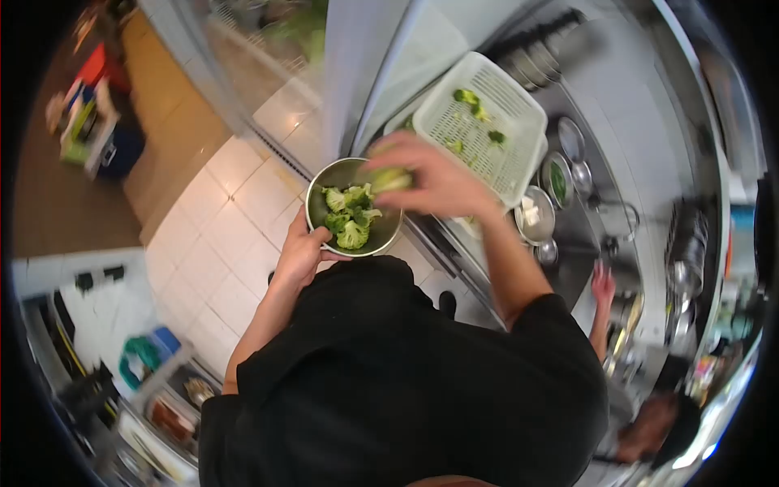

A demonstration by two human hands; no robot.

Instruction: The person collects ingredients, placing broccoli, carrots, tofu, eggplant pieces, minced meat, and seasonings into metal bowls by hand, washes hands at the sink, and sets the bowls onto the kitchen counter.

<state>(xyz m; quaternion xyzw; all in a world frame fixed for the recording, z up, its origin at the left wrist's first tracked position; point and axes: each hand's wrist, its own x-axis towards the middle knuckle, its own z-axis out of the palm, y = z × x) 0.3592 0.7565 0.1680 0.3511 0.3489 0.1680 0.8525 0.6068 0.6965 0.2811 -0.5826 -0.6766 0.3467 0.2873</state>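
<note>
A metal bowl (390, 233) with several broccoli florets (350, 230) in it is held in front of my body. My left hand (305, 250) grips its rim at the near left side, thumb over the edge. Over the bowl's right side is my right hand (430, 178), blurred by motion, with its fingers curled round a pale green broccoli piece (391, 179). To the right of that hand stands a white perforated basket (519, 114). A few broccoli florets (469, 99) and small green bits lie in it.
Beyond the basket, small metal bowls stand on the counter, one with white cubes (530, 213), another with something green (558, 180). A co-worker's hand (603, 284) reaches in at the right. Pale floor tiles (235, 199) lie to the left. Containers of food (172, 418) stand at the lower left.
</note>
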